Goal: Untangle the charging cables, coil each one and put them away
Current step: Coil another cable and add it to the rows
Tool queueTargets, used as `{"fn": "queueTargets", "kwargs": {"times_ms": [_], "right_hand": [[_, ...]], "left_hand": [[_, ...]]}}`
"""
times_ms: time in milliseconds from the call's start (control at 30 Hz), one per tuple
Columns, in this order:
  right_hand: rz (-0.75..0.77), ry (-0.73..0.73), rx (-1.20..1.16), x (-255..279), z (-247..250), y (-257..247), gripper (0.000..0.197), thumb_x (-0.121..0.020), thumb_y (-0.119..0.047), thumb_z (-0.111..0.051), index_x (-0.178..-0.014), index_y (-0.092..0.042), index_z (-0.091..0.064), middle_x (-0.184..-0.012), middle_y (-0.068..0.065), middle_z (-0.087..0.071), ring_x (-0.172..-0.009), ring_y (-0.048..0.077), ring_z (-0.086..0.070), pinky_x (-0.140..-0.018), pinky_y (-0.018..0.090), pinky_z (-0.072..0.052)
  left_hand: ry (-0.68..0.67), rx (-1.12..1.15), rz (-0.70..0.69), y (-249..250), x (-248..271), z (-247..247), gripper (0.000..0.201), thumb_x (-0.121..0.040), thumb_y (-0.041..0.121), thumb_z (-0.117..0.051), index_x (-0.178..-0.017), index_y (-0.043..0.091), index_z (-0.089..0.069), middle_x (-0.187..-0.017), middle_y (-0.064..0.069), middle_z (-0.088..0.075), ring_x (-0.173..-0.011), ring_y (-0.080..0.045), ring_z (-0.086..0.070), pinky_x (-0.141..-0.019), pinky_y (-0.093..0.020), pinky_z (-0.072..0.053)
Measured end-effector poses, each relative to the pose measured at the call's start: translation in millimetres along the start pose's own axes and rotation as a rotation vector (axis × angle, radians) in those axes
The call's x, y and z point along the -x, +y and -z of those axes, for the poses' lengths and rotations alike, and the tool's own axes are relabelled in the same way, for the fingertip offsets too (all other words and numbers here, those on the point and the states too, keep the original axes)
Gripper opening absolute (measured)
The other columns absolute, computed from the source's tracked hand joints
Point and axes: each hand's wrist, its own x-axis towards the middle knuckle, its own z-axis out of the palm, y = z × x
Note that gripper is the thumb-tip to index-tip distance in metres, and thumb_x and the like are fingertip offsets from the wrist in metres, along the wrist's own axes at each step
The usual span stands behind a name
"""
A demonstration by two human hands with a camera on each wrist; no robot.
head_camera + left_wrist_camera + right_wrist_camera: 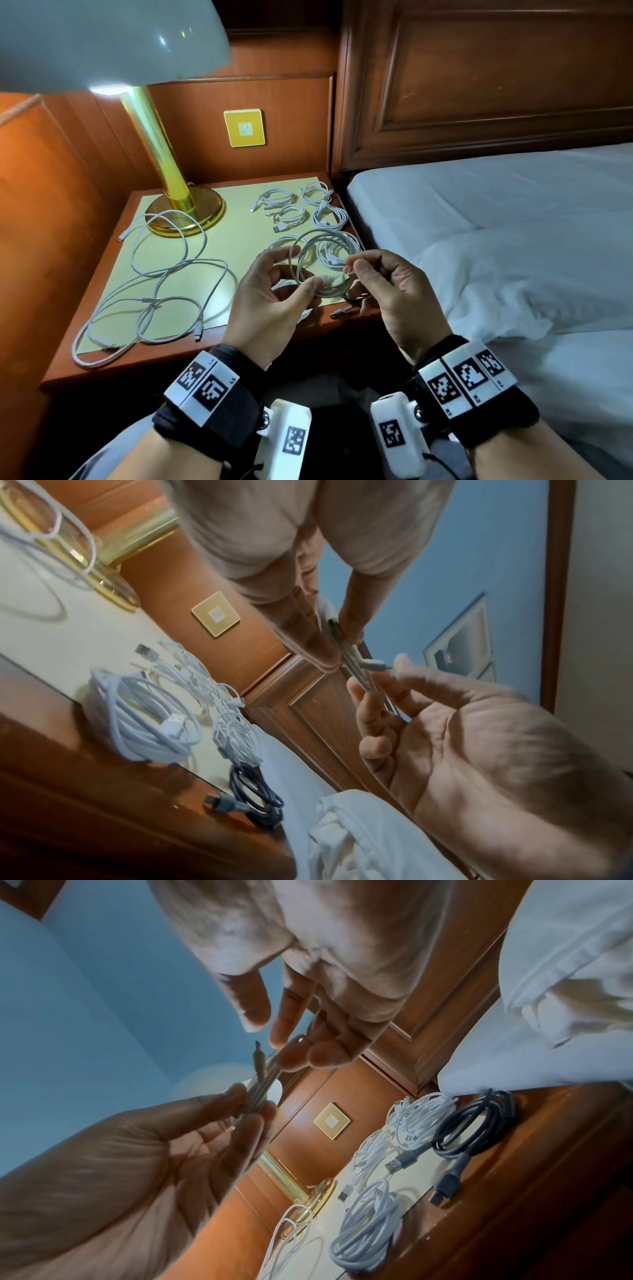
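Held coil: You hold a thin white charging cable wound into a round coil [320, 263] in the air above the near right corner of the wooden bedside bench [236, 222].
Left hand: Your left hand [274, 301] pinches the coil's lower strands between thumb and fingers.
Right hand: Your right hand [387, 284] pinches the white plug end [337, 280] at the coil's near side.
Other cables: Several coiled white cables [291, 216] and a coiled dark cable [476, 1126] lie on the bench's right part; a loose, looping white cable [154, 291] sprawls on its left part.
Handling: The cable looks light, limp and springy, so the coil will likely loosen if released.
Grip advice: Pinch all strands together at one place; guide the stiff plug, not the slack.
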Motion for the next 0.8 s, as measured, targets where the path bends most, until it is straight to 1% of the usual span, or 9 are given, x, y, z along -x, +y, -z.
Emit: {"fn": "queueTargets", "kwargs": {"times_ms": [67, 200, 267, 367, 433, 500, 600, 700, 800], "right_hand": [[-0.007, -0.029, 0.038, -0.4, -0.7, 1.6, 0.009, -0.090, -0.015, -0.070, -0.098, -0.012, -0.072, -0.087, 0.005, -0.070, -0.072, 0.010, -0.064, -0.052, 0.017, -0.049], [-0.033, -0.079, 0.146, 0.2, -5.9, 10.6, 0.018, -0.083, -0.017, -0.078, -0.099, -0.017, -0.070, -0.092, 0.005, -0.071, -0.071, 0.007, -0.064, -0.058, 0.016, -0.049], [-0.061, -0.097, 0.170, 2.5, -10.9, 15.6, 0.015, -0.083, -0.017, -0.078, -0.096, -0.018, -0.071, -0.088, 0.004, -0.073, -0.072, 0.012, -0.068, -0.058, 0.017, -0.050], [-0.098, -0.132, 0.203, 4.4, -20.3, 20.5, 0.008, -0.083, -0.016, -0.078, -0.089, -0.018, -0.073, -0.078, -0.001, -0.073, -0.067, 0.008, -0.067, -0.057, 0.019, -0.051], [-0.097, -0.163, 0.223, 4.2, -27.6, 21.5, 0.007, -0.083, -0.014, -0.079, -0.087, -0.017, -0.074, -0.076, -0.001, -0.073, -0.065, 0.006, -0.066, -0.057, 0.020, -0.052], [-0.113, -0.183, 0.224, 1.9, -35.7, 22.4, 0.007, -0.083, -0.011, -0.079, -0.086, -0.014, -0.074, -0.073, -0.002, -0.072, -0.063, 0.005, -0.065, -0.057, 0.020, -0.052], [-0.123, -0.192, 0.284, -5.6, -47.8, 26.2, 0.007, -0.082, -0.012, -0.080, -0.083, -0.015, -0.073, -0.072, -0.001, -0.072, -0.065, 0.008, -0.066, -0.059, 0.024, -0.053], [-0.085, -0.182, 0.438, -21.2, -63.5, 34.0, 0.008, -0.080, -0.020, -0.082, -0.079, -0.021, -0.073, -0.075, -0.001, -0.074, -0.073, 0.016, -0.071, -0.070, 0.037, -0.058], [-0.055, -0.212, 0.620, -38.4, -85.5, 39.3, 0.010, -0.076, -0.026, -0.082, -0.075, -0.023, -0.073, -0.074, -0.007, -0.074, -0.073, 0.011, -0.070, -0.077, 0.037, -0.059]], "left_hand": [[-0.007, -0.110, -0.035, -1.7, -1.0, 4.2, 0.037, -0.082, 0.018, -0.081, -0.114, 0.025, -0.063, -0.095, -0.009, -0.075, -0.091, -0.031, -0.073, -0.074, -0.035, -0.060], [-0.022, -0.169, 0.007, 0.2, -3.4, 15.0, 0.035, -0.083, 0.012, -0.079, -0.111, 0.022, -0.062, -0.097, -0.009, -0.074, -0.078, -0.022, -0.076, -0.066, -0.025, -0.058], [-0.061, -0.225, 0.047, 1.8, -3.2, 23.2, 0.039, -0.081, 0.015, -0.081, -0.113, 0.023, -0.062, -0.097, -0.008, -0.074, -0.077, -0.022, -0.076, -0.071, -0.033, -0.061], [-0.091, -0.247, 0.130, 1.7, -1.6, 42.3, 0.044, -0.078, 0.020, -0.085, -0.115, 0.023, -0.062, -0.095, -0.007, -0.075, -0.079, -0.028, -0.076, -0.080, -0.051, -0.061], [-0.124, -0.254, 0.170, 2.5, 1.2, 57.2, 0.047, -0.075, 0.025, -0.087, -0.115, 0.023, -0.063, -0.097, -0.007, -0.075, -0.083, -0.030, -0.076, -0.084, -0.054, -0.059], [-0.132, -0.257, 0.211, 6.4, 3.3, 69.6, 0.046, -0.076, 0.027, -0.086, -0.116, 0.021, -0.063, -0.099, -0.009, -0.075, -0.085, -0.031, -0.075, -0.084, -0.050, -0.059], [-0.060, -0.307, 0.273, 15.0, 2.5, 87.9, 0.030, -0.086, 0.019, -0.078, -0.112, 0.016, -0.063, -0.099, -0.010, -0.073, -0.079, -0.026, -0.076, -0.074, -0.041, -0.062], [0.039, -0.658, 0.194, 12.2, -9.5, 118.5, 0.021, -0.088, 0.031, -0.074, -0.106, 0.027, -0.065, -0.094, 0.010, -0.071, -0.076, -0.013, -0.073, -0.072, -0.040, -0.060], [0.043, -1.016, 0.179, 0.7, -26.5, 145.2, 0.024, -0.088, 0.036, -0.072, -0.108, 0.028, -0.064, -0.100, 0.013, -0.066, -0.089, -0.009, -0.063, -0.077, -0.029, -0.048]]}}
